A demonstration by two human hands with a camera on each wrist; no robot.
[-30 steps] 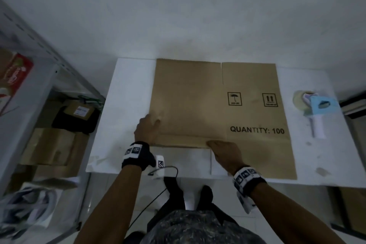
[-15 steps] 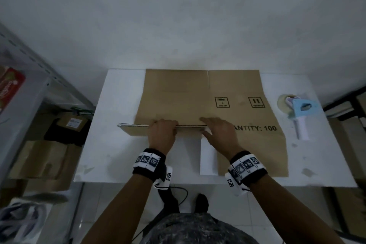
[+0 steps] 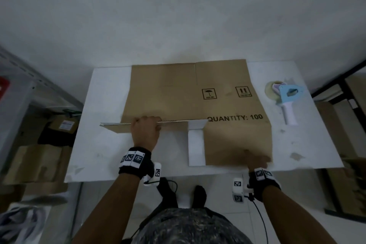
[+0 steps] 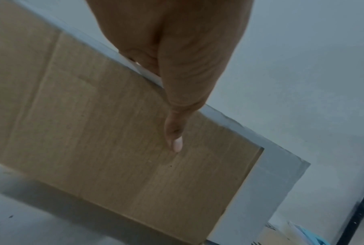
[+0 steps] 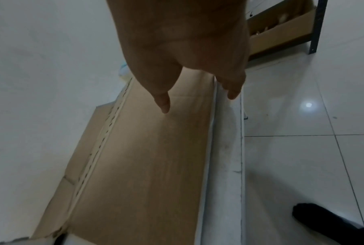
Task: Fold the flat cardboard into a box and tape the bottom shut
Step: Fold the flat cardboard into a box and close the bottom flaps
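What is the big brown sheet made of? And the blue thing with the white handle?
The brown sheet looks like corrugated cardboard, matte brown: the lifted flap's edge shows a thin layered stripe where the left hand grips it, and there are fold creases and printed marks. The tape dispenser seems to be smooth plastic, pale blue with a white handle; the roll on it looks like glossy, see-through tape, probably plastic film.

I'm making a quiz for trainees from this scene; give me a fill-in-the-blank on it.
The left hand grips the raised ____ of the cardboard.
The tape dispenser lies on the table to the cardboard's ____.
The print on the cardboard reads QUANTITY: ____.
The right hand is at the cardboard's ____ edge.

Missing: flap; right; 100; near
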